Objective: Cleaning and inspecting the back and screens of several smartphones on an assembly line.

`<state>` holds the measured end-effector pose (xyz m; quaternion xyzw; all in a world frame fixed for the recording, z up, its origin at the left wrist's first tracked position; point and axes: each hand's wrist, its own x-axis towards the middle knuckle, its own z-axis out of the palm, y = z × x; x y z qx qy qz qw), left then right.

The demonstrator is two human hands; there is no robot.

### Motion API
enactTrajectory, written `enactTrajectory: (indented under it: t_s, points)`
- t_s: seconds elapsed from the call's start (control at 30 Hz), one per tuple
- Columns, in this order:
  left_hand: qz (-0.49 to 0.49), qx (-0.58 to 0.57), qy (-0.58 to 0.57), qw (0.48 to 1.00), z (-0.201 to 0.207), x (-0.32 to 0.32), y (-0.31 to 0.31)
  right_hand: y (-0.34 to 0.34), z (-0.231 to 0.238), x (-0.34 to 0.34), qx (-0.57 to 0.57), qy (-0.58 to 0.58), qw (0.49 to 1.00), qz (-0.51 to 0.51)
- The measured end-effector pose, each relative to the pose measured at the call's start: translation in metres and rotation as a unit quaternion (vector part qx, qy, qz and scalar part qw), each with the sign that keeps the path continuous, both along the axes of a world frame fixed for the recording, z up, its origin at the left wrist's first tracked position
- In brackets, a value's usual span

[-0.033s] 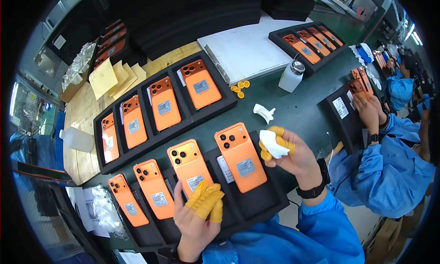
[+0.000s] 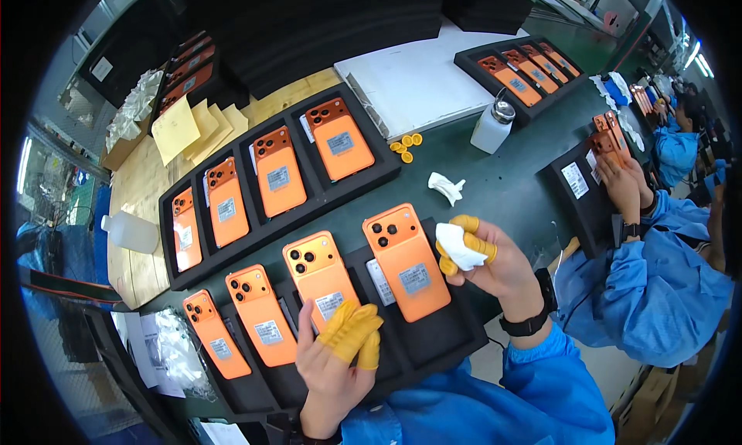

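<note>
From where I stand, the left hand (image 2: 338,371), in yellow rubber finger cots (image 2: 349,333), curls over the lower end of a flat orange phone with three dark lenses (image 2: 308,257); whether it grips or merely rests, I can't tell. The phone lies at eleven o'clock from it, over a black compartmented tray (image 2: 452,338). At two o'clock, the right hand (image 2: 504,269) pinches a crumpled white cloth (image 2: 461,248), clear of that phone. It looks like wiping; the next move seems to call for steadying the phone and light pressure.

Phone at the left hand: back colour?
Orange; the phone at the left hand shows best in the head view.
</note>
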<state>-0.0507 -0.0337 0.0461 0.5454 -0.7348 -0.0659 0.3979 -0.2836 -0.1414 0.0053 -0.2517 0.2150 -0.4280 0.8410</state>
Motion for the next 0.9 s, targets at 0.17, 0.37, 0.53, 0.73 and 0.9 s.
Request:
enactTrajectory:
  t_s: [0.17,0.37,0.53,0.73,0.9]
  points:
    - [0.015,0.16,0.221,0.962,0.001,-0.016,-0.006,0.036,0.029,0.018,-0.107,0.188,0.969,0.123]
    - [-0.019,0.136,0.299,0.944,-0.021,-0.013,0.004,0.055,0.013,0.032,-0.072,0.103,0.981,0.149]
    - [-0.013,0.12,0.267,0.956,-0.018,-0.012,0.002,0.055,0.015,0.032,-0.051,0.097,0.979,0.17]
    - [-0.054,0.198,0.349,0.914,-0.023,-0.011,-0.01,0.043,0.018,0.026,-0.172,0.224,0.956,0.076]
    - [-0.102,0.287,0.353,0.884,-0.011,-0.01,-0.006,0.045,0.02,0.029,-0.212,0.278,0.929,0.124]
